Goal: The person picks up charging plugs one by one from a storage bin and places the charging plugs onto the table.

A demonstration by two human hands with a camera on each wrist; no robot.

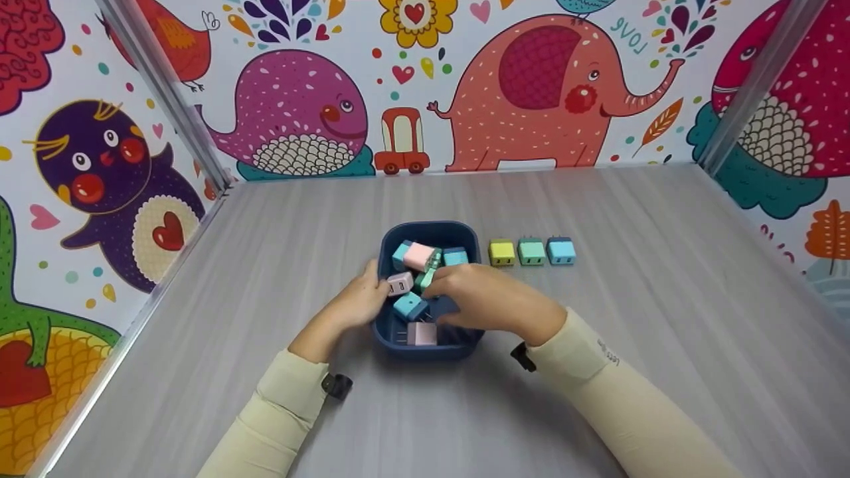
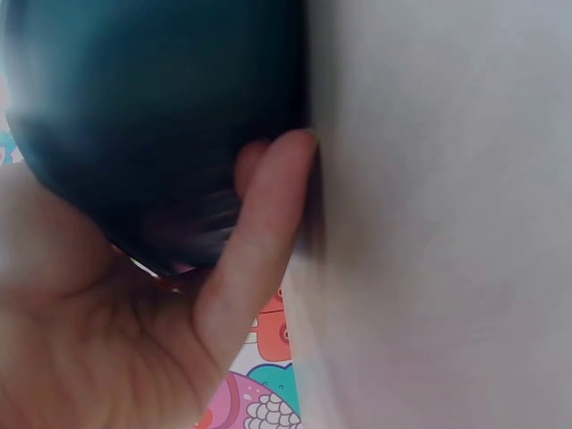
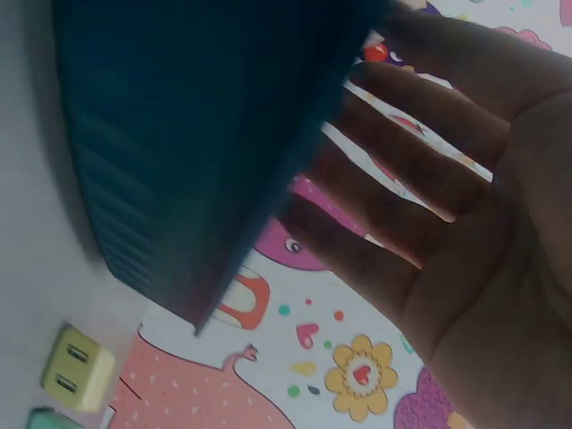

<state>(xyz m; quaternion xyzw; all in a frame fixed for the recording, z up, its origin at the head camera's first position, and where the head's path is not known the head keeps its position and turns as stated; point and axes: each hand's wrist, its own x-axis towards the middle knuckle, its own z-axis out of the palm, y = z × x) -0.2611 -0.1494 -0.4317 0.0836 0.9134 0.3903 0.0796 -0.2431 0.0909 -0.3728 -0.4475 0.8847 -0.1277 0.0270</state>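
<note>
A dark blue plastic bin (image 1: 428,354) stands on the table with several plug-in USB chargers inside. My left hand (image 1: 358,297) grips its left side; in the left wrist view fingers (image 2: 259,232) lie against the bin's outer wall. My right hand (image 1: 498,299) reaches over the right rim, thumb apart from the fingers, which are close to a green charger (image 1: 425,281). The rim hides these fingertips in the right wrist view. Around them lie a pink charger (image 1: 420,256), a pale pink one (image 1: 400,284), a blue one (image 1: 410,307) and a mauve one (image 1: 422,334).
Right of the bin, a yellow charger (image 1: 502,253), a green charger (image 1: 531,252) and a light blue charger (image 1: 562,251) stand in a row. The grey table (image 1: 299,219) is bounded by walls printed with cartoon animals.
</note>
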